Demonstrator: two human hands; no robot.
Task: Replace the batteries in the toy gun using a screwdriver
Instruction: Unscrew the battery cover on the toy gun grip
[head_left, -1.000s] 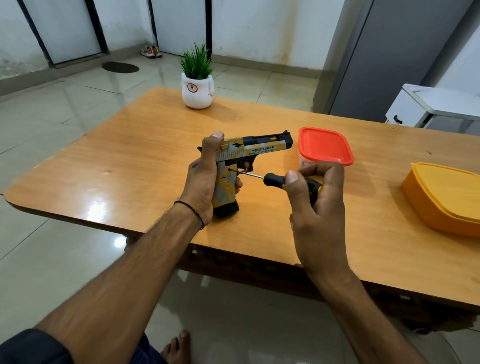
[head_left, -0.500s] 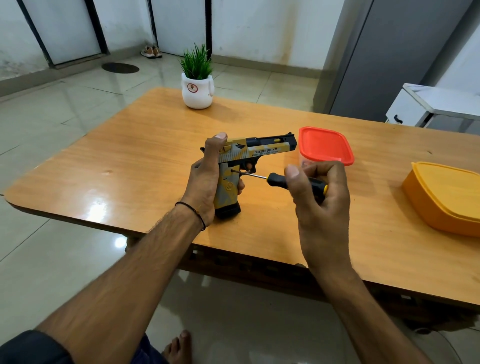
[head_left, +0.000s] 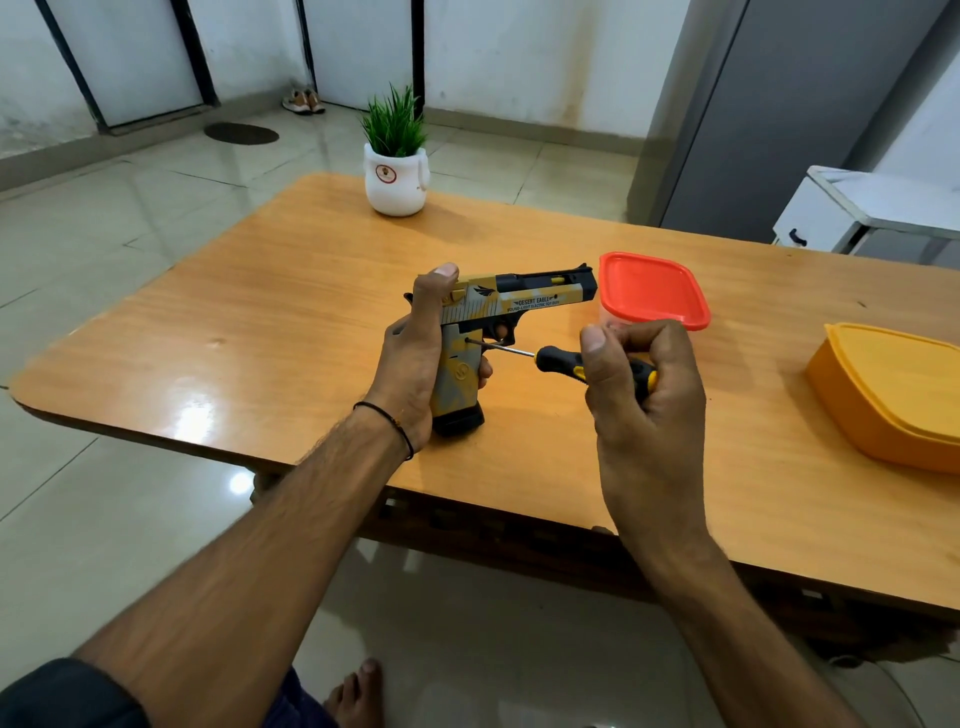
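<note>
A yellow, grey and black toy gun (head_left: 524, 299) stands upright on its grip base on the wooden table (head_left: 291, 312), barrel pointing right. My left hand (head_left: 415, 358) grips its handle from behind, thumb up along the slide. My right hand (head_left: 641, 384) holds a screwdriver (head_left: 558, 359) with a black and yellow handle. The thin metal shaft runs left, and its tip touches the upper side of the gun's grip, just below the trigger.
A clear box with a red lid (head_left: 652, 288) sits right behind the gun's muzzle. An orange lidded container (head_left: 893, 395) lies at the table's right edge. A white pot with a green plant (head_left: 396, 174) stands at the far edge.
The gun and both hands have shifted slightly to the right. The screwdriver tip stays on the grip, and my right-hand fingers have changed position round the handle.
</note>
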